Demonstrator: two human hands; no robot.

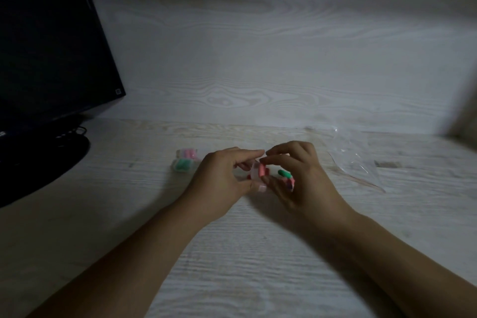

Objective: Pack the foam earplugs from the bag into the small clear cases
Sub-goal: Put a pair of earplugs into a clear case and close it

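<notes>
Two filled cases (185, 160) left; both hands (222, 178) holding third case (256, 175).

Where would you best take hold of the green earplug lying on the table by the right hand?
Pinch the green earplug across its middle, coming straight down from above. It lies flat on the table as a short cylinder, so its long sides are the faces on offer, though the right hand partly covers its near end.

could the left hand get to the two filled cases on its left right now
Probably not at once: the left hand grips a clear case. The filled cases lie close beside it on bare table, nothing between.
</notes>
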